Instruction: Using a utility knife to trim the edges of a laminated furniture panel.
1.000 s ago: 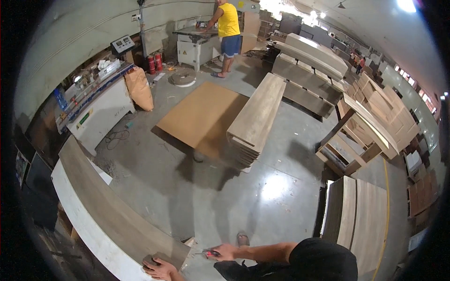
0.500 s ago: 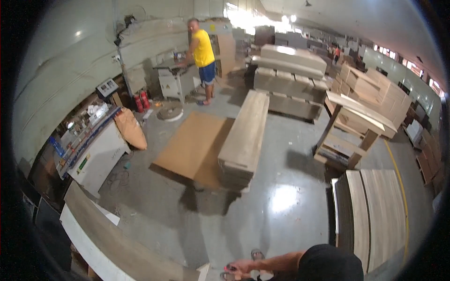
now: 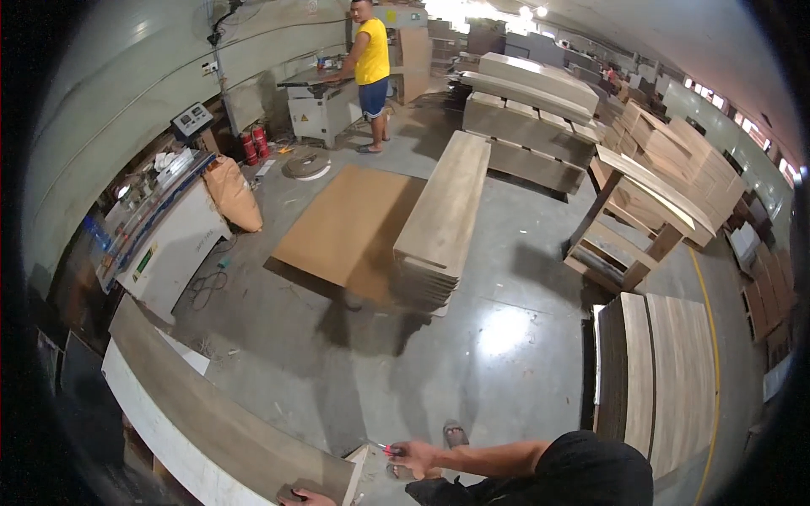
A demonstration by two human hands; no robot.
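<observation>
A red-handled tool (image 3: 392,450) is pinched in the curled fingers of the right hand (image 3: 417,458), its tip pointed leftward. Just left of that grip, the end of a long wood-grain panel (image 3: 224,426) is seen; its surface is touched by the left hand (image 3: 305,497), whose spread cannot be told, being cut off. Well ahead of the grip, stacked boards (image 3: 447,194) are seen beside a brown sheet (image 3: 342,228); farther, a white machine (image 3: 310,120) is touched by a yellow-topped person (image 3: 372,63).
</observation>
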